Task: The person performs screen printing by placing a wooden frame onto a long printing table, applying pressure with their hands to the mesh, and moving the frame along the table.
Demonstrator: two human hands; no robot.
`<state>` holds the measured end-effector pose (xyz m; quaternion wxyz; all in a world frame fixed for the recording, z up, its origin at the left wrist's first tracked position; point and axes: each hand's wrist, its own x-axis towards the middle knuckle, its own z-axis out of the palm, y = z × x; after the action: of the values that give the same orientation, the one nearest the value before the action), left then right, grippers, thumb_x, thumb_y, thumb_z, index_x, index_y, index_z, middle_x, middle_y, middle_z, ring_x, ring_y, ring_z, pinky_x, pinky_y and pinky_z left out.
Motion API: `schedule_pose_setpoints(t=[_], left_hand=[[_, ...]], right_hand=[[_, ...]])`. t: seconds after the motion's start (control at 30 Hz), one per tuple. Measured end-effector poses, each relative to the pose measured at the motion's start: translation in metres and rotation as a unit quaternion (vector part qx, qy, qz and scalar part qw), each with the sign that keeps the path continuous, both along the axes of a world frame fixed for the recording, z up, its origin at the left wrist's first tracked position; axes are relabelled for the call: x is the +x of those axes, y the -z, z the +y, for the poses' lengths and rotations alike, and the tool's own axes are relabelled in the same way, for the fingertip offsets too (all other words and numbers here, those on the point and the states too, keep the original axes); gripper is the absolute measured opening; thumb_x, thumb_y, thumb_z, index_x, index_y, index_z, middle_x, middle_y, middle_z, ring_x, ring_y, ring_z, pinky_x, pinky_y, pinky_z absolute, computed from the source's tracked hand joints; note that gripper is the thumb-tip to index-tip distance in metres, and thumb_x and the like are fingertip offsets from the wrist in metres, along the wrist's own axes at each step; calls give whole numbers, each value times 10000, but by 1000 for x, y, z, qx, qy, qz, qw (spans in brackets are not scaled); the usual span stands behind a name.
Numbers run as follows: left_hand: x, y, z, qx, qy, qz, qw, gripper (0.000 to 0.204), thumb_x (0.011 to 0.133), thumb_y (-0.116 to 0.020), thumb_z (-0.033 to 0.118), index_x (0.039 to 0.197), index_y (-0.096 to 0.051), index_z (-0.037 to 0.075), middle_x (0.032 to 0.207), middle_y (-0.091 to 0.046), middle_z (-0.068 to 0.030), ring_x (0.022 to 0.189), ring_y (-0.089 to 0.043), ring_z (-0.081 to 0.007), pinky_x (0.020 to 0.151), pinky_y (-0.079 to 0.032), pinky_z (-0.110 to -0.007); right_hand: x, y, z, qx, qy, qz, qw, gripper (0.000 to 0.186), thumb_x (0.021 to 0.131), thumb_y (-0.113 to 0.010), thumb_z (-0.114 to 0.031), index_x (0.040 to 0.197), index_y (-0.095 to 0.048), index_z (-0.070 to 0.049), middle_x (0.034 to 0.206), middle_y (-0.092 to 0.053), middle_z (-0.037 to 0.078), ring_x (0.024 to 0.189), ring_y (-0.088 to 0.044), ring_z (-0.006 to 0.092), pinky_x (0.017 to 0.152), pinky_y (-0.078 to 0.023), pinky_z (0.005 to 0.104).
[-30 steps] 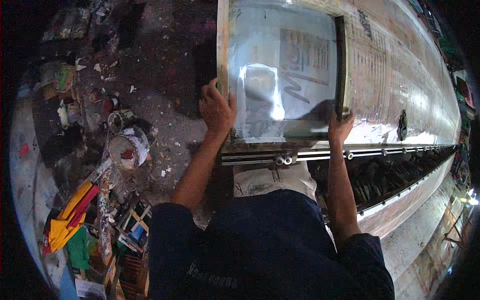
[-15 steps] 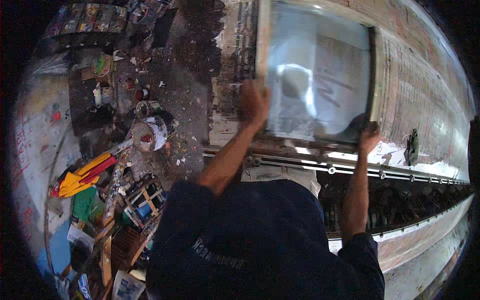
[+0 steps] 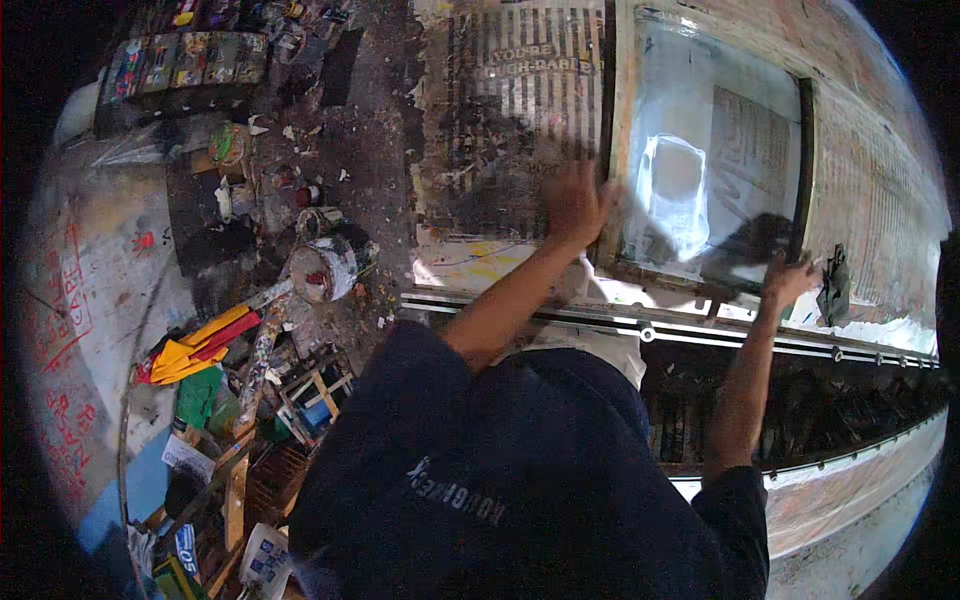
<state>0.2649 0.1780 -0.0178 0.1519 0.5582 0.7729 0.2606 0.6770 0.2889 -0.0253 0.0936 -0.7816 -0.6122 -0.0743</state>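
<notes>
A screen-printing frame [image 3: 808, 150] with dark-edged rails and a pale, translucent mesh [image 3: 735, 70] lies on a long striped worktable. A glossy light patch and a faint dark mark show on the mesh. My left hand [image 3: 577, 212] is beside the frame's left rail, fingers apart and slightly blurred; whether it touches the rail is unclear. At the near right corner of the frame, my right hand [image 3: 787, 282] is closed around the rail, though its fingertips are partly hidden. My hands' shadows fall on the mesh and table.
A metal rail with round stops [image 3: 645, 335] runs along the table's near edge. Beside my right hand, a dark crumpled rag [image 3: 832, 285] lies on the table. A paint-spattered bucket [image 3: 318, 272], yellow and red cloth [image 3: 195, 345], and wooden scraps [image 3: 236, 490] clutter the left floor.
The frame has shifted right across the table, and both hands have moved right with it. My left hand has loosened from the left rail. More striped table shows on the left.
</notes>
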Motion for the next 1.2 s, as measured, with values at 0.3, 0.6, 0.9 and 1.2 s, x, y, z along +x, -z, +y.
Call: schedule_pose_setpoints(t=[0.3, 0.6, 0.9, 1.2], left_hand=[[-198, 0, -126, -106, -34, 217, 970, 525, 948, -651, 156, 1424, -489, 6, 1471, -486, -184, 1341, -470, -373, 1092, -408, -489], [-237, 7, -146, -120, 28, 187, 975, 688, 952, -590, 403, 1546, -373, 130, 1627, -306, -71, 1472, -310, -286, 1181, -251, -550], [-249, 14, -145, -138, 43, 169, 975, 748, 929, -608, 523, 1534, -388, 143, 1632, -296, -42, 1478, -310, -259, 1194, -226, -554], [-251, 20, -148, -141, 51, 155, 976, 756, 948, -568, 521, 1571, -331, 166, 1654, -259, -26, 1504, -261, -259, 1214, -175, -556]], right_hand=[[-357, -6, -123, -93, -196, 543, 811, 347, 863, -681, -82, 1195, -646, 10, 1086, -691, 213, 919, -685, 354, 858, -537, 429], [-506, 26, -141, -114, -92, 232, 962, 574, 749, -792, -267, 1188, -581, 37, 1143, -589, 325, 1163, -548, 485, 978, -471, 500], [-500, 8, -113, -273, -59, 262, 924, 345, 757, -787, -382, 837, -772, -47, 842, -743, 183, 821, -720, 365, 769, -547, 455], [-493, 15, -104, -289, -80, 183, 936, 408, 760, -809, -468, 852, -778, -71, 835, -741, 171, 795, -714, 362, 733, -542, 439]])
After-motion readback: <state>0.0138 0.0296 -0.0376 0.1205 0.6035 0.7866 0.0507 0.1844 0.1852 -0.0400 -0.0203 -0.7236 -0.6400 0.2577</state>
